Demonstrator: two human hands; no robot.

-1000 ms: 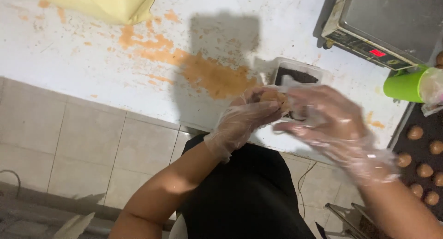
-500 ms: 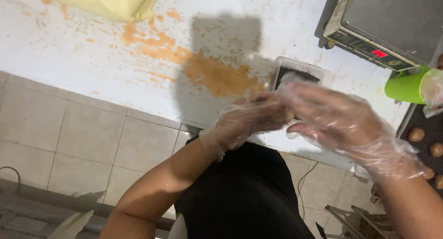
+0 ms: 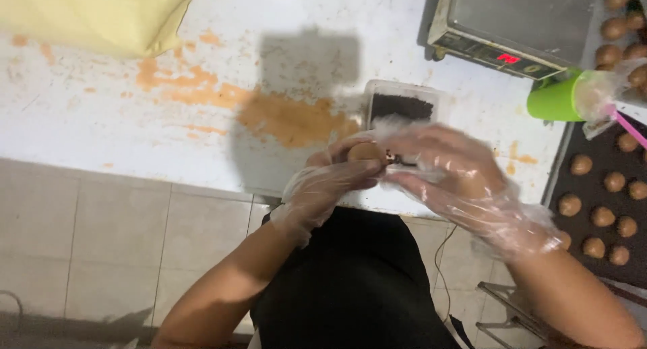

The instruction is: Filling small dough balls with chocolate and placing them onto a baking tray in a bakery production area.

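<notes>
The left hand, in a thin see-through plastic glove, is holding a small round brown ball of dough. Its fingers are curling around the ball from below and the side. The ball is sitting up in the air, just past the front edge of the white table with orange stains, right between the two hands.

The right hand, also in a see-through plastic glove, is coming in close beside the ball. Its fingertips are touching the ball's right side, where a little dark bit is showing. The fingers are bending in, but they are not wrapping around the ball. The two hands are close together, meeting at the ball.

Just behind the hands, a small clear plastic box full of dark crumbs is sitting on the table. Farther back on the right, a grey metal kitchen scale with a red lit display is standing. Next to it a bright green plastic cup is lying on its side, with a pink stick near its mouth. On the far right, a dark flat baking tray is holding many small brown dough balls in rows. At the top left, a big pale yellow bag is resting on the table.
</notes>
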